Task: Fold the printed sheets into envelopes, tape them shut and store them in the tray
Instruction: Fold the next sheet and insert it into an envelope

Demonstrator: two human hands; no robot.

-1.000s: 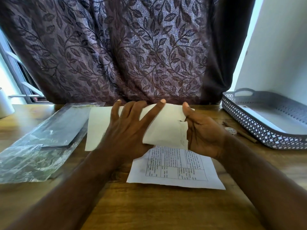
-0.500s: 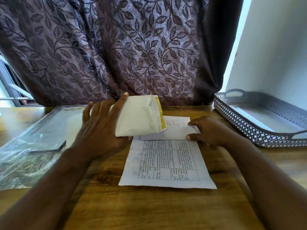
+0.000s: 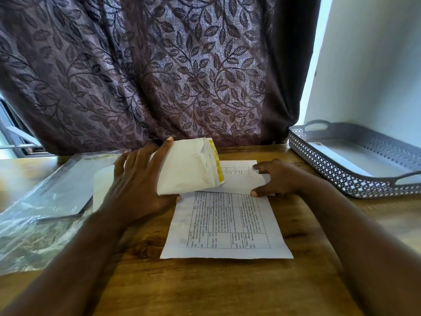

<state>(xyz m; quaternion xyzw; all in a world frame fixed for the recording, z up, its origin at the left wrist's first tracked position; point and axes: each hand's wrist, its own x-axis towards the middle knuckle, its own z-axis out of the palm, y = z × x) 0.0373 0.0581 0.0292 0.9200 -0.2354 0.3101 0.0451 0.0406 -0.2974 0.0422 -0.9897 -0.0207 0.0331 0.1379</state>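
A printed sheet (image 3: 227,224) with a table of text lies on the wooden table (image 3: 216,288) in front of me. Its top part is folded over toward me. My right hand (image 3: 280,179) holds that folded part at its right edge, between thumb and fingers. My left hand (image 3: 139,185) grips a white envelope (image 3: 189,169) with a yellow strip along its open end. The envelope is lifted and tilted just above the sheet's top left. The grey lattice tray (image 3: 341,176) stands at the right with a white envelope (image 3: 337,156) inside.
A crumpled clear plastic bag (image 3: 45,201) lies at the left, with white paper (image 3: 102,185) beside it under my left hand. A dark leaf-patterned curtain (image 3: 159,76) hangs along the table's far edge. A white wall rises behind the tray.
My right hand has let go of the envelope and dropped onto the sheet's folded top. My left hand has kept the envelope and swung it left and up.
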